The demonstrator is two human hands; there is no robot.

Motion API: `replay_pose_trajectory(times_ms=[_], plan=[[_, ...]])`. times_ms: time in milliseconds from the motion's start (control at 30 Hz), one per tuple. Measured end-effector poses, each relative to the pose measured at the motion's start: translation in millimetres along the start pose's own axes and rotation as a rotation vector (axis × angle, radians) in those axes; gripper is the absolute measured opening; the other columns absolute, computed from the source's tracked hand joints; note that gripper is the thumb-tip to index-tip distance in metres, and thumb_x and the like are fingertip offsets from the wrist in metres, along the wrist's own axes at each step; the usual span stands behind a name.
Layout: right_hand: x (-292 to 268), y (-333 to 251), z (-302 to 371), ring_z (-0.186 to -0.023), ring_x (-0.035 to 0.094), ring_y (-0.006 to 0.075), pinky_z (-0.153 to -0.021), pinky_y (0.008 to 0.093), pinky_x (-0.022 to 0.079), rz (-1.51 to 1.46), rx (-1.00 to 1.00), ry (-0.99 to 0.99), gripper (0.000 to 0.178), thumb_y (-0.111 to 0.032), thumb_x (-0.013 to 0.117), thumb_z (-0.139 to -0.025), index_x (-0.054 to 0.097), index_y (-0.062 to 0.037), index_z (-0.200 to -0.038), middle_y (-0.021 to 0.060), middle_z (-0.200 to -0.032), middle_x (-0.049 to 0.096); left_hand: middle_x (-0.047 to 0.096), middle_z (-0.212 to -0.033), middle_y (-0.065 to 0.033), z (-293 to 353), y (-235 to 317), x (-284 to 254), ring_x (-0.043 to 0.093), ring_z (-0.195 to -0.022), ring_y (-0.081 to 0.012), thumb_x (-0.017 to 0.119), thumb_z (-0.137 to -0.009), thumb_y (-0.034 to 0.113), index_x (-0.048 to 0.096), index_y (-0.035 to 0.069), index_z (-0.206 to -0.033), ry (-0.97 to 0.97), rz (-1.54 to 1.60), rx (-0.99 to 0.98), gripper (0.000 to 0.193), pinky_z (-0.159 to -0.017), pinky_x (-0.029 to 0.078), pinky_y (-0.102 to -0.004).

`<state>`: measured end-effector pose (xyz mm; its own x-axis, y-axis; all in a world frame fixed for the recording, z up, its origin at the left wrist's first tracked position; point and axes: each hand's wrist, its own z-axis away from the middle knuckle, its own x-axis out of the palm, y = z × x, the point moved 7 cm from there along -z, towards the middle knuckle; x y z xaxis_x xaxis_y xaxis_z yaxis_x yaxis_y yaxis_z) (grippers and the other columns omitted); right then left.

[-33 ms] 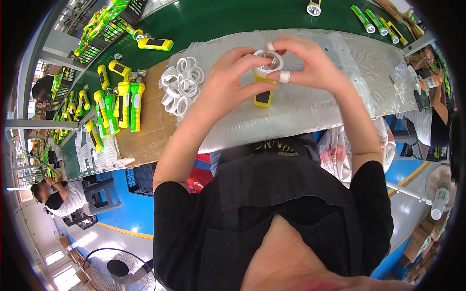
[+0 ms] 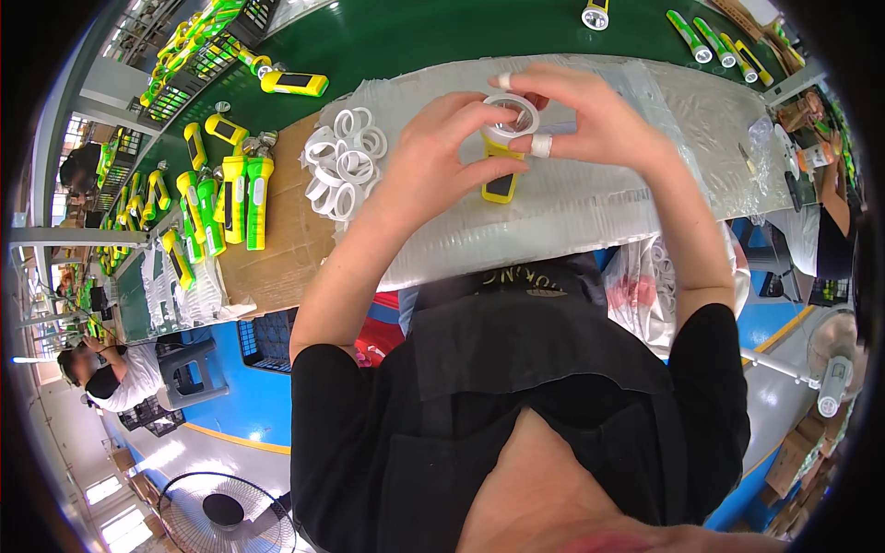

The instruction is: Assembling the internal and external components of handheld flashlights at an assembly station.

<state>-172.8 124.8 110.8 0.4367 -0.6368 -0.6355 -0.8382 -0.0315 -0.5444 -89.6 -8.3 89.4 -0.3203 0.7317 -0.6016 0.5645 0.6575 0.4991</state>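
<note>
A yellow flashlight [image 2: 499,189] with a dark panel is held over the plastic-covered table, its lamp end facing up toward me. Around that lamp end sits a white ring [image 2: 506,135]. My left hand [image 2: 449,152] grips the flashlight from the left, thumb against its body and index finger over the lamp opening. From the right, my right hand [image 2: 581,120] has its thumb and fingers curved about the white ring; white tape wraps its thumb and one finger. A pile of loose white rings [image 2: 347,164] lies left of my left hand.
Several yellow and green flashlights [image 2: 235,203] lie on cardboard [image 2: 277,249] at left. A black crate [image 2: 217,55] of flashlights stands at the far left. More flashlights [image 2: 705,46] rest on the green surface at far right. Co-workers sit at both sides.
My right hand's fingers have shifted slightly along the ring, and my right forearm has swung a little outward. My left hand and the flashlight stay nearly in place.
</note>
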Motion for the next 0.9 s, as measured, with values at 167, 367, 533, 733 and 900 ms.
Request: replay_pose_trajectory(times_ms=[167,367,533,733,900], plan=[[10.4,-12.9,-23.4,-0.077,0.059,0.0285,-0.066,0.0374,0.047,0.172,0.030,-0.514,0.031,-0.014,0.075,-0.071,0.063,0.0006,-0.096,0.0123,-0.083,0.058,0.070,-0.102,-0.0067,-1.1,-0.7,16.2,0.068,-0.092,-0.0239,0.086,-0.071,0.018,0.061,0.008,-0.103,-0.037,0.069,-0.149,0.042,-0.081,0.052,-0.0329],[13.2,-8.1,-29.6,-0.071,0.058,0.0250,-0.062,0.0349,0.047,0.198,0.084,-0.571,0.035,-0.015,0.078,-0.071,0.062,0.0006,-0.098,0.0101,-0.081,0.057,0.070,-0.101,-0.0070,-2.4,-2.2,17.6,0.069,-0.090,-0.0232,0.085,-0.071,0.015,0.060,0.007,-0.102,0.003,0.087,-0.126,0.040,-0.075,0.054,-0.0326],[17.4,0.4,-25.8,-0.065,0.059,0.0259,-0.059,0.0377,0.046,0.454,0.368,-0.418,0.040,-0.029,0.083,-0.067,0.061,-0.0014,-0.087,0.0106,-0.069,0.058,0.070,-0.099,-0.0070,-4.6,-7.8,22.2,0.068,-0.088,-0.0225,0.085,-0.071,0.014,0.060,0.007,-0.101,0.001,0.059,-0.166,0.040,-0.074,0.054,-0.0326],[6.2,24.3,-26.3,-0.064,0.059,0.0274,-0.057,0.0393,0.045,0.504,0.063,-0.264,0.051,-0.048,0.078,-0.069,0.057,-0.0031,-0.076,0.0112,-0.068,0.058,0.070,-0.096,-0.0055,-10.1,-8.1,28.3,0.067,-0.083,-0.0201,0.085,-0.070,0.014,0.061,0.007,-0.100,0.029,0.052,-0.108,0.039,-0.072,0.053,-0.0309],[5.0,2.8,-24.5,-0.070,0.063,0.0293,-0.063,0.0381,0.048,0.567,0.391,-0.360,0.057,-0.056,0.072,-0.072,0.062,-0.0005,-0.081,0.0132,-0.074,0.063,0.070,-0.094,-0.0053,-7.7,-5.9,26.5,0.067,-0.082,-0.0200,0.085,-0.070,0.014,0.061,0.007,-0.099,0.024,0.007,-0.114,0.039,-0.071,0.053,-0.0312]])
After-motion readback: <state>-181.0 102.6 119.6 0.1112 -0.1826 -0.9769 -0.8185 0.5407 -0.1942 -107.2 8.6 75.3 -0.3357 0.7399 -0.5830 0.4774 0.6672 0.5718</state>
